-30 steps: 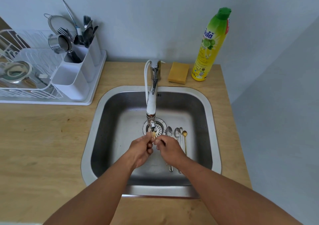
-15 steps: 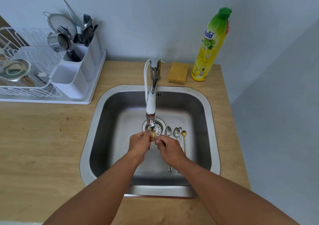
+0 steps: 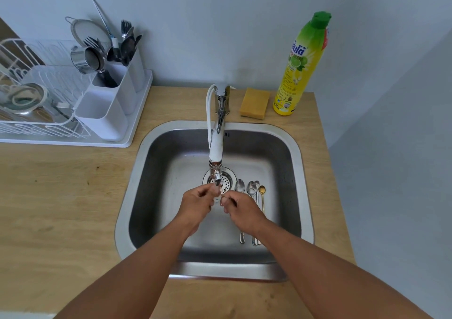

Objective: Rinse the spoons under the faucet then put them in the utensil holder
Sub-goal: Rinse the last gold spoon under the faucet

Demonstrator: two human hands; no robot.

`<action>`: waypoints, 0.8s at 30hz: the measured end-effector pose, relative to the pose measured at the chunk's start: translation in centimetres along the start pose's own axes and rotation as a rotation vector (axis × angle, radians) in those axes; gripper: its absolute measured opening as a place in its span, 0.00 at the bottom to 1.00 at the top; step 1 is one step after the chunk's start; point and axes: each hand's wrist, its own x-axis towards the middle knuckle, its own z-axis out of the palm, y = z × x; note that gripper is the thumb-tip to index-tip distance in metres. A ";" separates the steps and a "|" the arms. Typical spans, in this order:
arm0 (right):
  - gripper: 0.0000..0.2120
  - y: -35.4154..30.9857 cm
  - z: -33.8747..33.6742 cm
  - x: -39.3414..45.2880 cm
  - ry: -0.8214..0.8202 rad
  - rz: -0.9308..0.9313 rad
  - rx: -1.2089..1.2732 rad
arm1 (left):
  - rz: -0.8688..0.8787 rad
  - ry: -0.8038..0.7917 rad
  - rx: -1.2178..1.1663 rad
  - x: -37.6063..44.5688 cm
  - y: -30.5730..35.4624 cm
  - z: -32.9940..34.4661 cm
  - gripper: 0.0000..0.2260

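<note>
Both my hands meet under the faucet [image 3: 215,147] spout, above the sink [image 3: 132,196] drain. My left hand [image 3: 198,203] and my right hand [image 3: 241,211] have curled fingers that pinch a small spoon between them. The spoon is mostly hidden and blurred by the fingers and the water. Several spoons lie side by side on the sink floor right of the drain: silver spoons [image 3: 240,186] and one gold spoon [image 3: 262,189], partly under my right hand. The white utensil holder [image 3: 105,113] stands at the back left; its rear compartments hold cutlery.
A white dish rack [image 3: 36,128] with a metal bowl sits left of the holder. A yellow sponge [image 3: 254,103] and a green-capped dish soap bottle [image 3: 300,67] stand behind the sink at the right. The wooden counter [image 3: 61,196] surrounds the sink.
My hands stay under the spout with small rubbing movements. The gold spoon bowl seen between my thumbs earlier is now covered by fingers and water.
</note>
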 end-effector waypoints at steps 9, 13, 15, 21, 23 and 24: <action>0.09 -1.6 0.4 0.2 0.025 0.044 0.120 | -0.135 0.112 0.021 0.4 0.1 -0.2 0.10; 0.10 -3.5 0.1 1.3 0.070 0.069 0.200 | -0.236 0.006 -0.007 -0.6 -1.3 -0.6 0.14; 0.10 -4.1 -0.1 1.8 0.089 0.086 0.253 | -0.262 -0.062 -0.001 -1.1 -1.7 -0.7 0.16; 0.06 -3.9 -0.2 2.0 0.074 0.185 0.390 | -0.212 -0.131 -0.013 -1.1 -0.3 -0.5 0.12; 0.06 -3.6 -0.4 1.9 0.069 0.229 0.404 | -0.171 -0.121 0.046 -1.0 0.3 -0.4 0.10; 0.07 -3.6 -0.5 1.9 0.071 0.248 0.402 | -0.150 -0.112 0.076 -1.0 0.5 -0.4 0.09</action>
